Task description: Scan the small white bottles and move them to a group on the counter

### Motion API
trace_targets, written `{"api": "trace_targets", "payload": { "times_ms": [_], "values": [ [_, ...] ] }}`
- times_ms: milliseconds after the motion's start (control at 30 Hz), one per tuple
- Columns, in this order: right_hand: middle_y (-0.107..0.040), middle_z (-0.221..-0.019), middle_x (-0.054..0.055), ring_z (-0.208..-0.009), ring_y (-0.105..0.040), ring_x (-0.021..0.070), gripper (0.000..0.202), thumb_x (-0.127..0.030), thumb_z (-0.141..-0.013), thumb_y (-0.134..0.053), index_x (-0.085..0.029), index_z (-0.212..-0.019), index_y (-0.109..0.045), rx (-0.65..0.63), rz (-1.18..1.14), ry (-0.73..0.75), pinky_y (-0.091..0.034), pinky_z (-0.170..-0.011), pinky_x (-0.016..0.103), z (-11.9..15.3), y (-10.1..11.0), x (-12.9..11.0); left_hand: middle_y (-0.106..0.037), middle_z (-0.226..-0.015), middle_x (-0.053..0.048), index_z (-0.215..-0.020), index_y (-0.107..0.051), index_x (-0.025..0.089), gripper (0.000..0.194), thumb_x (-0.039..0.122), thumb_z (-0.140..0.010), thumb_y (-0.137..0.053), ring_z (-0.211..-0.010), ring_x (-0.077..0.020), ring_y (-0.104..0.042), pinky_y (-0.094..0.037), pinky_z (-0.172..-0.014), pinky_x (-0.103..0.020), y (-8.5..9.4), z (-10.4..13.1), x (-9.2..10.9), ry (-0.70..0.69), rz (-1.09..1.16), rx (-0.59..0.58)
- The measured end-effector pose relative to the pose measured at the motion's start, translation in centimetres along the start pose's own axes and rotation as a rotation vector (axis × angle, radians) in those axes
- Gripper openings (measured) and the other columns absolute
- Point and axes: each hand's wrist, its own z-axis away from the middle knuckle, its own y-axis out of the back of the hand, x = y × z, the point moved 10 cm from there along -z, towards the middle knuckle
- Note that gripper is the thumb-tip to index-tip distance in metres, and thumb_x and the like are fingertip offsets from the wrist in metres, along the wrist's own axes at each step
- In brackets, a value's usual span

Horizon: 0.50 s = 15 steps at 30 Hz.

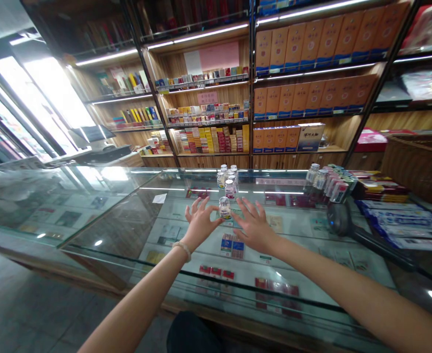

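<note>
A small clear bottle (225, 209) with a pale, colourful label stands upright on the glass counter (123, 235). My left hand (201, 221) has its thumb and forefinger on the bottle's left side, the other fingers raised apart. On the right side, my right hand (255, 228) is spread with its fingertips close to the bottle; I cannot tell whether they touch it. Just behind stands a similar bottle with a pink label (229, 189). Several more small bottles (221, 179) are grouped farther back.
At right lie a black handheld scanner (339, 219), blue-and-white packets (403, 223), grouped small bottles (320, 177) and a wicker basket (418, 166). Packs (232, 245) show beneath the glass. Shelves with orange boxes (289, 100) line the back wall.
</note>
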Motion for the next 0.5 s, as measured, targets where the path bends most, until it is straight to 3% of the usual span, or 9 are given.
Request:
{"api": "trace_targets", "payload": {
  "times_ms": [200,367,500],
  "values": [
    [-0.011,-0.170,0.014,-0.158,-0.007,0.0338,0.061,-0.056,-0.102,-0.038,-0.022,-0.153,-0.047,0.019,0.008,0.053,-0.001,-0.124,0.064,-0.1,0.3,-1.1,-0.053,-0.153,-0.008,-0.091,-0.079,0.031,0.009,0.036,-0.083,-0.078,-0.151,-0.0375,-0.031,-0.013,-0.120,-0.069,1.2,-0.1,0.1,-0.022,-0.022,0.057],
    [-0.015,-0.171,0.009,-0.158,-0.008,0.0316,0.060,-0.059,-0.101,-0.039,-0.029,-0.152,-0.048,0.021,0.027,0.026,0.001,-0.125,0.061,-1.6,-0.2,-0.8,-0.054,-0.153,-0.009,-0.091,-0.081,0.031,0.010,0.035,-0.086,-0.074,-0.150,-0.0406,-0.033,-0.011,-0.118,-0.073,0.8,-1.5,-1.4,0.019,-0.001,0.083],
    [-0.013,-0.171,0.009,-0.158,-0.006,0.0315,0.059,-0.059,-0.102,-0.036,-0.028,-0.151,-0.049,0.054,0.090,0.031,0.004,-0.124,0.062,-3.6,-1.2,-0.4,-0.053,-0.153,-0.009,-0.092,-0.082,0.030,0.012,0.035,-0.086,-0.073,-0.148,-0.0406,-0.036,-0.009,-0.119,-0.074,0.2,-3.2,-2.6,0.056,0.019,0.077]
  ]
}}
